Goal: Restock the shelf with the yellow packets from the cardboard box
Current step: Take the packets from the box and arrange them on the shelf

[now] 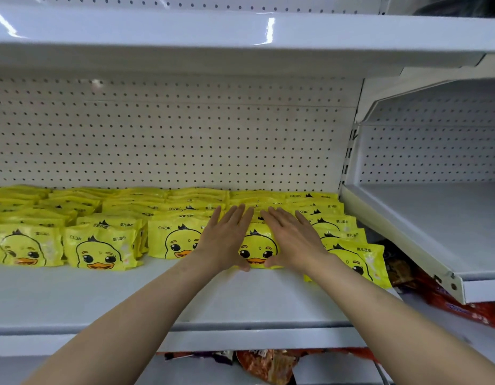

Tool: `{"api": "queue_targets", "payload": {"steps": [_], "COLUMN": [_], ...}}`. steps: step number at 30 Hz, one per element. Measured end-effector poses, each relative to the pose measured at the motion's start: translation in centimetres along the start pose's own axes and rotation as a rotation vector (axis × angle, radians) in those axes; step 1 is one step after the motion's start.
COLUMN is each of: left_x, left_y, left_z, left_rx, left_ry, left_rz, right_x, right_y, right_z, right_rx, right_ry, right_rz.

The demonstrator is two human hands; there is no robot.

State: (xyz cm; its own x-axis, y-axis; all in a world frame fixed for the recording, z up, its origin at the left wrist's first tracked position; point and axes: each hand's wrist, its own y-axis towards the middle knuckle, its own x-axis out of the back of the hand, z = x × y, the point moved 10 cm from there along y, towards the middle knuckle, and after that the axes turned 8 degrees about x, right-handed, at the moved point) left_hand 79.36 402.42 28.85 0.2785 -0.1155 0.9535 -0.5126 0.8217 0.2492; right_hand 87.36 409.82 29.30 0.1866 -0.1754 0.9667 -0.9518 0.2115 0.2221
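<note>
Palms flat, fingers straight: your left hand and right hand both press down on one yellow packet, w/ thumbs tucked at its front edge. Nothing's curled round it; it's a push-and-settle contact, not a pinch.

That packet sits at the front of a row on the shelf, right of centre, one row in from the shelf's right end. Its near edge lies well back from the shelf's front lip.

Handling, by the look: soft film pouch, prob. light, squashy, glossy so a bit slippery. It'll sag if you lift by one corner. Better to take it by both short sides, or flat under the palm w/ thumb at the front seam. Not fragile, but hard pressing could crease the duck face.

Neighbours: packed rows of the same packets run left toward the shelf's left end and back to the pegboard. The far-right packet is tilted and pokes past the shelf's right corner, so a nudge that way might tip it off.

Room: broad bare strip along the front edge, good for sliding. Upper shelf overhangs, so keep wrists low. Adjacent shelf to the right is angled. Cardboard box isn't in view.
</note>
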Motion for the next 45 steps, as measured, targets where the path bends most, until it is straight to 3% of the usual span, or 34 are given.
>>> {"api": "queue_targets", "payload": {"steps": [12, 29, 45], "left_x": [-1.0, -1.2, -1.1], "left_y": [2.4, 4.4, 4.1], "left_z": [-0.4, -1.1, -1.3], "left_rx": [-0.002, -0.007, -0.017], "left_ry": [-0.063, -0.051, -0.018], "left_rz": [0.116, 0.121, 0.160], "right_x": [-1.5, -1.8, -1.2], "right_y": [1.6, 3.3, 2.6], "right_z": [-2.0, -2.9, -3.3], "right_rx": [-0.003, 0.027, 0.055], "right_ry": [0.081, 0.085, 0.150], "right_rz": [0.089, 0.052, 0.137]}}
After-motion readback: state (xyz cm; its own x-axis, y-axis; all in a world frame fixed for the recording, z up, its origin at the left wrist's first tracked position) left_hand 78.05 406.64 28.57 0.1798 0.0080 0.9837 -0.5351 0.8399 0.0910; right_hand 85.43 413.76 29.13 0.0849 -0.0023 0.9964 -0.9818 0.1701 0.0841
